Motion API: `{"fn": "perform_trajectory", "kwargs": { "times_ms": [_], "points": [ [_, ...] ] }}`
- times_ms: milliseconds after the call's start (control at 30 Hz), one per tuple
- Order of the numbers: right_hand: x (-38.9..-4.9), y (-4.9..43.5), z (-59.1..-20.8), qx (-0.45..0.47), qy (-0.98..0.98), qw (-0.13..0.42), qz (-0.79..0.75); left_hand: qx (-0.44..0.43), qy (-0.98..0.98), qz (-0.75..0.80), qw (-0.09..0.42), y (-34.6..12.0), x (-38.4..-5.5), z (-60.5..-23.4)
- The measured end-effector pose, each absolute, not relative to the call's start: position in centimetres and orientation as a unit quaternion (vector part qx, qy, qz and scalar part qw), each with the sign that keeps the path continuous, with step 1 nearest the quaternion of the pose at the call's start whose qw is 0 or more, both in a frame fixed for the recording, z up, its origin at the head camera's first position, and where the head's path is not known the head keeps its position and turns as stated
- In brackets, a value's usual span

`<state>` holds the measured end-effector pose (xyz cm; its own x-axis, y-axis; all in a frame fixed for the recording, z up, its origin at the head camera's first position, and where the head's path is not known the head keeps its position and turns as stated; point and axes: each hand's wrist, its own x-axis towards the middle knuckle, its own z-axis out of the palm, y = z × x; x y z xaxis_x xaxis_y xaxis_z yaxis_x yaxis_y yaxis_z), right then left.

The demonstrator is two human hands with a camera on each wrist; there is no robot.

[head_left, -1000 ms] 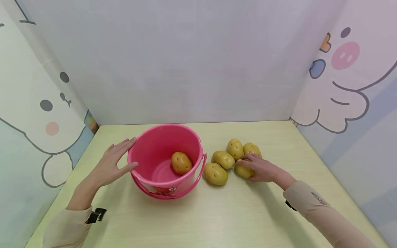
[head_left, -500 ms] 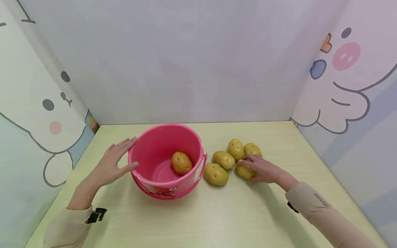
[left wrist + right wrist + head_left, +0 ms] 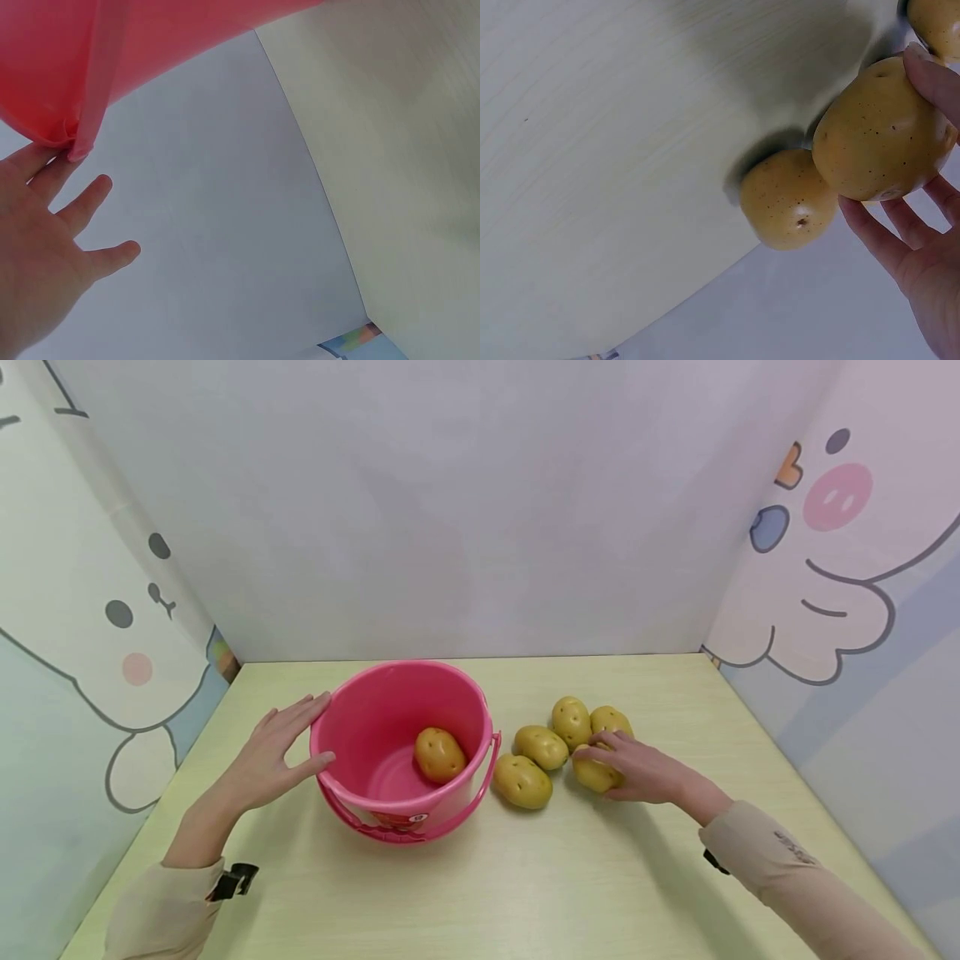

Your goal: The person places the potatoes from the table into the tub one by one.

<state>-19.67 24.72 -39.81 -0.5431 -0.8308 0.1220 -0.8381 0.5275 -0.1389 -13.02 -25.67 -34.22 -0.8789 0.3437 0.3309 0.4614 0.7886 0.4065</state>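
A pink bucket stands upright left of the middle, with one potato inside it. My left hand rests on the bucket's left rim with its fingers straight; the left wrist view shows some fingertips at the rim beside the bucket handle. On the right, my right hand grips the nearest potato of its group between thumb and fingers. Close by lie the other potatoes, on the side toward the bucket and behind the hand.
The pale wooden table meets a plain light wall at its far edge. Side panels with cartoon animals close off left and right. The bucket's handle hangs down around its front.
My right forearm has shifted slightly to the right, and the gripped potato has moved a little the same way. The left hand and the bucket stay in place.
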Motion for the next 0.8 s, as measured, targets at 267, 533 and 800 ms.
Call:
{"fn": "perform_trajectory", "kwargs": {
  "times_ms": [267,533,800],
  "points": [
    [-19.1,24.4,-38.4,0.484,-0.871,0.016,0.083,-0.213,-0.938,-0.244,0.119,-25.6,-13.0,-34.2],
    [-18.4,23.9,-36.6,0.483,-0.872,0.005,0.081,-0.214,-0.938,-0.246,0.119,-25.6,-13.0,-34.2],
    [-18.2,23.6,-35.2,0.485,-0.871,0.006,0.08,-0.215,-0.938,-0.244,0.12,-25.6,-13.1,-34.2]
  ]
}}
